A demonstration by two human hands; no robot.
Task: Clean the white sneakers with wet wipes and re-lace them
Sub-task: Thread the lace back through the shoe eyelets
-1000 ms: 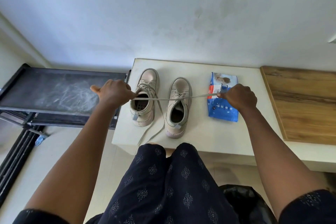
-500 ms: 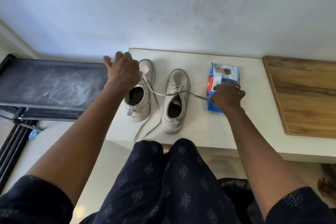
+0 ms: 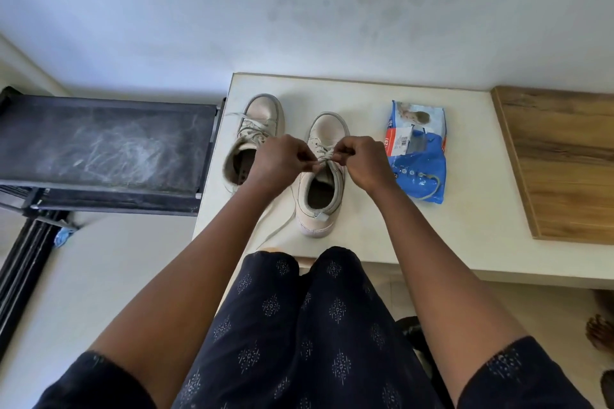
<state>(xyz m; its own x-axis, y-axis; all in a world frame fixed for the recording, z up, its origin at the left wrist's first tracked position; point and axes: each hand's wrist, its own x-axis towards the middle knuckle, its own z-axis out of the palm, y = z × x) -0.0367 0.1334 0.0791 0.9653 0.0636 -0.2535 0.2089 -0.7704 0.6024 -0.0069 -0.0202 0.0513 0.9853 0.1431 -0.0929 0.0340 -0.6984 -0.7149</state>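
Note:
Two white sneakers stand side by side on a white table (image 3: 471,209), toes pointing away from me. Over the tongue of the right sneaker (image 3: 320,199), my left hand (image 3: 279,164) and my right hand (image 3: 360,163) meet, each pinching an end of its shoelace (image 3: 325,156). The left sneaker (image 3: 257,129) is laced, and its loose lace ends trail toward the table's front edge. A blue pack of wet wipes (image 3: 417,153) lies to the right of the shoes, with a lace end resting on it.
A black metal rack (image 3: 99,146) stands against the table's left side. A wooden board (image 3: 561,163) covers the table's right part. A white wall runs behind. My knees in dark patterned cloth (image 3: 299,325) press against the front edge.
Both hands held the lace stretched wide apart, then came inward; now they meet over the right sneaker's tongue, pinching the lace ends close together.

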